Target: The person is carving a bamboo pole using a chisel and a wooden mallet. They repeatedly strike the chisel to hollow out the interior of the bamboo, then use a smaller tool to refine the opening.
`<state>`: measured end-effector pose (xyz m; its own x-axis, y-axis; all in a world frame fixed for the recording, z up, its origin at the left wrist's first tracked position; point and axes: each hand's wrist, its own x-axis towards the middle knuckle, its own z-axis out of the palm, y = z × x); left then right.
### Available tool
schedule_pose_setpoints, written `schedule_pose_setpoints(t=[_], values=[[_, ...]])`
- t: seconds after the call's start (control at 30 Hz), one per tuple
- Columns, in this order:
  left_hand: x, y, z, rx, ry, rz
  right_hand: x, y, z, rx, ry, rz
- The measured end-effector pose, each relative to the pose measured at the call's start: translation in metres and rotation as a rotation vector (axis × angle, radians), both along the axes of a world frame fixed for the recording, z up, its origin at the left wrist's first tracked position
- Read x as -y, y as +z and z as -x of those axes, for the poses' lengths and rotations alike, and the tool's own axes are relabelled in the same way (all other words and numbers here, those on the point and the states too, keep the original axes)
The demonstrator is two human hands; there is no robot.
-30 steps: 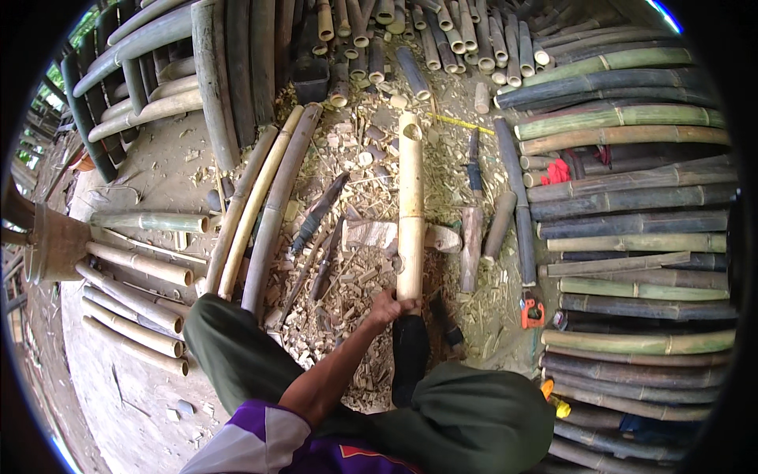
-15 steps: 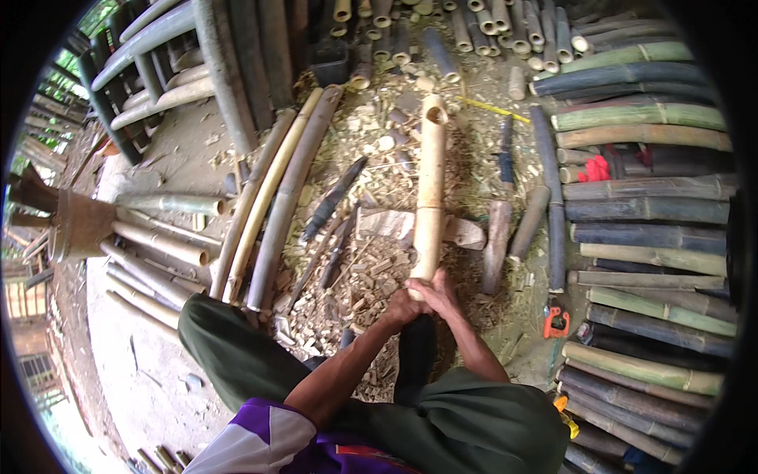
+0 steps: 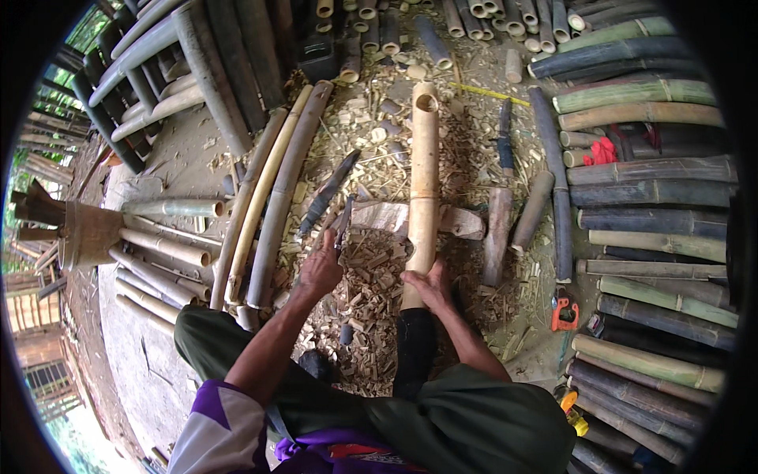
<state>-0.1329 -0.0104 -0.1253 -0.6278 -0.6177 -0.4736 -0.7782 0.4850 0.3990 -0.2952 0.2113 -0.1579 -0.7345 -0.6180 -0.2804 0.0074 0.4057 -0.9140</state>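
Red cloth among bamboo poles, right; orange handle near.

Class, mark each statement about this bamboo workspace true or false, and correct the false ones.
1. The right hand grips the pale bamboo tube near its near end. True.
2. The left hand also grips that tube. False: it is apart from the tube, to its left, by a dark, slender tool.
3. The tube crosses over a wooden block. True.
4. The crumpled red item lies to the left of the tube. False: it is on the right, among the stacked bamboo poles.
5. A round hole shows near the tube's far end. True.
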Motion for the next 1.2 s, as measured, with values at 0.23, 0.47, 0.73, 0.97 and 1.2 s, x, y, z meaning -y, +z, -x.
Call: schedule_pose_setpoints(t=[0.23, 0.47, 0.73, 0.97, 1.2], values=[[0.04, 0.139, 0.036, -0.773, 0.315, -1.102, -0.003, -0.01, 0.005, 0.014, 0.019, -0.044], [0.063, 0.189, 0.111, -0.718, -0.142, -0.047, -0.001, -0.001, 0.005, 0.043, 0.066, -0.014], [0.022, 0.154, 0.231, -1.109, 0.011, -1.024, -0.027, -0.021, 0.018, -0.339, 0.078, -0.36], [0.009, 0.125, 0.242, -1.051, -0.056, -0.985, -0.075, 0.046, 0.078, -0.701, -0.083, -0.798], [0.003, 0.119, 0.243, -0.975, -0.023, -0.883, -0.093, -0.002, 0.093, -0.63, -0.169, -0.823]])
